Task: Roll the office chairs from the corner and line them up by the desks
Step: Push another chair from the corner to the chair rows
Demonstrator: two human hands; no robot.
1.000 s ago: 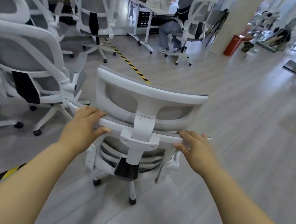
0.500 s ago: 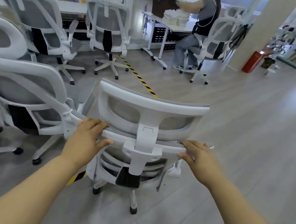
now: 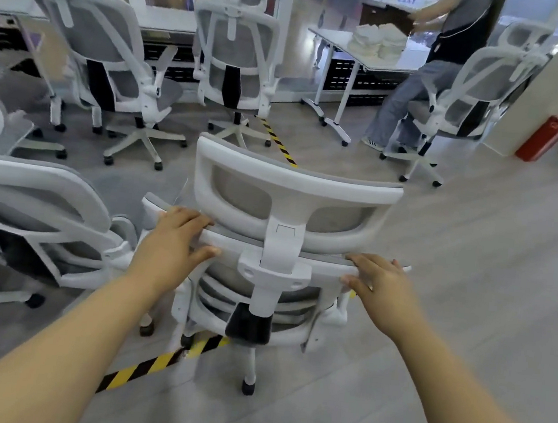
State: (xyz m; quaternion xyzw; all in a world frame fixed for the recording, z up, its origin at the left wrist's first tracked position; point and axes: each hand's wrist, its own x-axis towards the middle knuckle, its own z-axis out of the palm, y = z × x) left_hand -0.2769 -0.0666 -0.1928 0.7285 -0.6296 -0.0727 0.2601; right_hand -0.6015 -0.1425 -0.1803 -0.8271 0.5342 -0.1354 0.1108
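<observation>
Both hands are on the top rail of the white mesh office chair dead centre: left hand curled over it at about 9 o'clock, right hand gripping at 3. The chair straddles the yellow-black floor tape. More chairs at 10 to 12, a desk at 1 o'clock.

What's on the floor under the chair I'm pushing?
Yellow-black floor tape runs diagonally under the chair; black casters sit on grey flooring. The seat and back hide most of the base and the tape's middle stretch.
</observation>
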